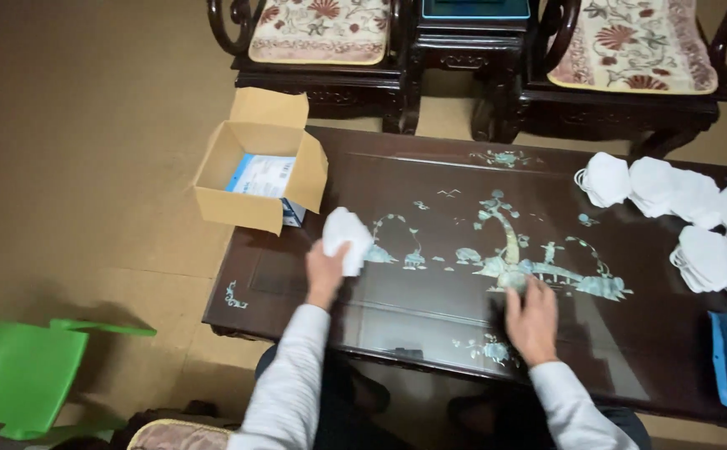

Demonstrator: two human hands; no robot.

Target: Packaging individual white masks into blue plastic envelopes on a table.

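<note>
Your left hand [326,271] pinches a white mask [347,239] above the table [430,179], just beside the open box [251,179]. Your right hand [533,321] rests flat, fingers together, holding nothing, toward the mask stacks [672,196].

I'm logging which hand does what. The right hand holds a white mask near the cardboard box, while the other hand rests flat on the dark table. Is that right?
Not quite: it is the left hand that holds the white mask near the cardboard box. The right hand is the one resting flat on the dark table. The head view shows this.
</note>
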